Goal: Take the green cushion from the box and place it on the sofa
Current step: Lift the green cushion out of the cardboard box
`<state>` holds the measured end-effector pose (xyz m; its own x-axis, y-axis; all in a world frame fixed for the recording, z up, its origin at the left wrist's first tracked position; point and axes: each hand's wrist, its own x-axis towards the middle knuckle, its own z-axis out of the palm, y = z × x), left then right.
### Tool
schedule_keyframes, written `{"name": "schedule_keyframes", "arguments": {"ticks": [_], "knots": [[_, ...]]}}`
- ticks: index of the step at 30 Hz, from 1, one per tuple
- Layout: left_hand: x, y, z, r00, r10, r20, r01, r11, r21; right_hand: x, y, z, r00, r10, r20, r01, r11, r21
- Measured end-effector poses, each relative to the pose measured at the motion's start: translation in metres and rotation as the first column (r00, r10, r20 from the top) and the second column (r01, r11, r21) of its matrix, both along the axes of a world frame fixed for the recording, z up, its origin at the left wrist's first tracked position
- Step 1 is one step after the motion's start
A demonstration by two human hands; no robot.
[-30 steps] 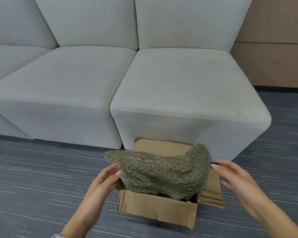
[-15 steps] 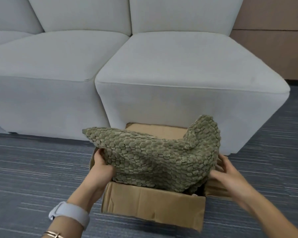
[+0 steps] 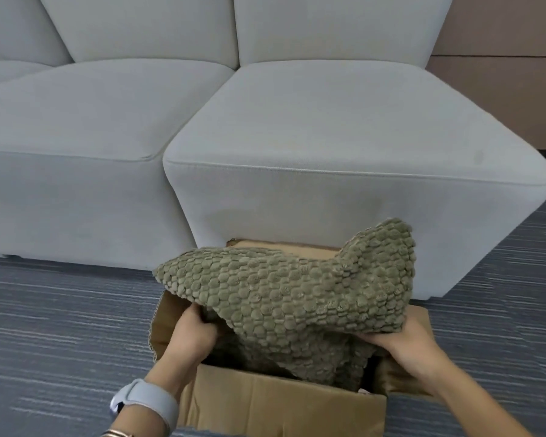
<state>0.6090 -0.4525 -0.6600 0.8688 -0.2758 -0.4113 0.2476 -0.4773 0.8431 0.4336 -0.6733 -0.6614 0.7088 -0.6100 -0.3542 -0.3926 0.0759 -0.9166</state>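
Head view: both hands grip green cushion (image 3: 297, 291) from beneath.

The box (image 3: 265, 405) sits on the floor (image 3: 60, 326) at the lower centre of the frame, against the front of the sofa (image 3: 328, 121) that fills the upper frame. The cushion (image 3: 290, 291) lies partly in the box, with the left hand (image 3: 191, 335) at its lower left and the right hand (image 3: 407, 345) at its lower right.

grey striped carpet (image 3: 60, 326), brown wall panel (image 3: 501, 74) rt.
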Motion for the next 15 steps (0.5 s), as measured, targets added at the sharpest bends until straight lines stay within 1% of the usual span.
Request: {"name": "schedule_keyframes", "arguments": {"ticks": [2,5,8,10,12,15], "knots": [[0.002,0.001,0.003,0.999,0.033,0.043,-0.032,0.999,-0.023,0.001,-0.001,0.001,0.998,-0.056,0.036,0.057,0.998,-0.010],[0.005,0.000,0.015,0.991,0.043,0.123,-0.034,0.997,-0.076,0.000,-0.002,0.005,0.992,-0.103,0.069,0.103,0.995,0.005],[0.005,-0.001,0.034,0.979,0.036,0.199,-0.008,0.990,-0.143,0.001,-0.004,0.016,0.979,-0.141,0.148,0.133,0.989,0.068],[0.007,0.000,0.043,0.976,0.046,0.214,-0.001,0.978,-0.208,0.002,-0.005,0.026,0.962,-0.158,0.221,0.133,0.983,0.124],[0.008,0.001,0.051,0.971,0.062,0.230,-0.001,0.966,-0.259,0.003,-0.005,0.035,0.948,-0.169,0.270,0.134,0.981,0.144],[0.008,-0.001,0.067,0.965,0.110,0.240,-0.019,0.935,-0.353,0.005,-0.003,0.048,0.897,-0.238,0.374,0.183,0.967,0.176]]}}
